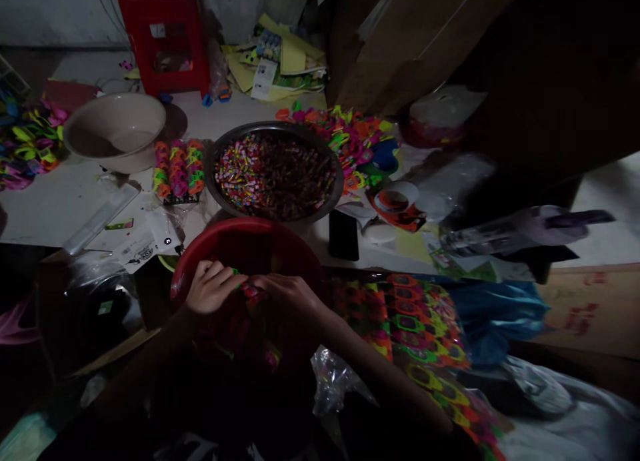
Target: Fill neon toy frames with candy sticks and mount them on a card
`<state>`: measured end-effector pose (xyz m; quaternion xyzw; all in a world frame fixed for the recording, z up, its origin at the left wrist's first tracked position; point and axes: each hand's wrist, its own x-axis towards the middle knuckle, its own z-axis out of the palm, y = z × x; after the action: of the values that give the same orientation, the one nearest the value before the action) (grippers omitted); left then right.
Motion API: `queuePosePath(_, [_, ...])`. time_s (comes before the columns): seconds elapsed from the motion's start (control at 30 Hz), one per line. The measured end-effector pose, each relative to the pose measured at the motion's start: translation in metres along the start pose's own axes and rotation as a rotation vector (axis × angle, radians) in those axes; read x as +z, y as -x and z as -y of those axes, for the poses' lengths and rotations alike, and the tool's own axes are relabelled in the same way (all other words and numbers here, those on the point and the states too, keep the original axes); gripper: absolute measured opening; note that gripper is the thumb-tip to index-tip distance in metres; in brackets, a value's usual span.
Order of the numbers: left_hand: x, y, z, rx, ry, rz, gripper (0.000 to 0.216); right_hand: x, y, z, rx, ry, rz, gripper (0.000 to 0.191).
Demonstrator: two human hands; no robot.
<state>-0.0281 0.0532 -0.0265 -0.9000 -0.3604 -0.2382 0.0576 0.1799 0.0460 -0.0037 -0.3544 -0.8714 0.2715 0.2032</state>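
Observation:
My left hand (pixel 214 289) and my right hand (pixel 287 293) meet over a red basin (pixel 186 264), fingers closed in a pinch. Between their fingertips is a small red and green plastic piece (pixel 252 290), too dim and small to name exactly. Several bright plastic pieces (pixel 270 357) lie low in the basin, mostly in shadow. Just behind the basin stands a metal bowl (pixel 336 191) full of tiny colourful wrapped pieces (pixel 240 174).
Toy watches in clear packs (pixel 179 171) lie beside a beige basin (pixel 115 121); more packs (pixel 425 321) are at the right. A colourful plastic pile (pixel 350 137), a black phone (pixel 343 235), a tape roll (pixel 397 197) and a red stool (pixel 165 41) share the table.

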Motion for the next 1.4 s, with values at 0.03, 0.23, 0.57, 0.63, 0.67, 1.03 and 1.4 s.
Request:
queuePosePath(0.03, [0.004,0.002,-0.002,-0.019,0.014,0.004,0.023,0.001,0.000,-0.002,0.028,0.010,0.043,0.004])
queuePosePath(0.23, [-0.009,0.000,0.009,-0.202,0.258,0.216,0.046,-0.031,0.009,-0.037,0.212,-0.057,0.211,0.011])
queuePosePath(0.57, [0.045,0.019,0.022,-0.416,0.202,0.562,0.022,-0.143,0.017,-0.114,0.582,0.162,-1.056,0.022])
queuePosePath(0.63, [0.060,0.020,0.017,-0.396,0.204,0.571,0.014,-0.132,0.015,-0.114,0.587,0.064,-1.022,0.023])
queuePosePath(0.67, [0.065,0.020,0.016,-0.392,0.203,0.569,0.012,-0.122,0.014,-0.112,0.585,0.011,-0.960,0.024])
queuePosePath(1.03, [0.014,-0.014,0.004,-0.334,0.230,0.281,0.024,-0.003,0.007,-0.041,0.351,-0.461,-0.259,0.026])
queuePosePath(1.4, [-0.024,-0.023,-0.002,-0.115,-0.040,0.022,0.024,-0.009,0.011,-0.017,0.124,-0.383,-0.239,0.039])
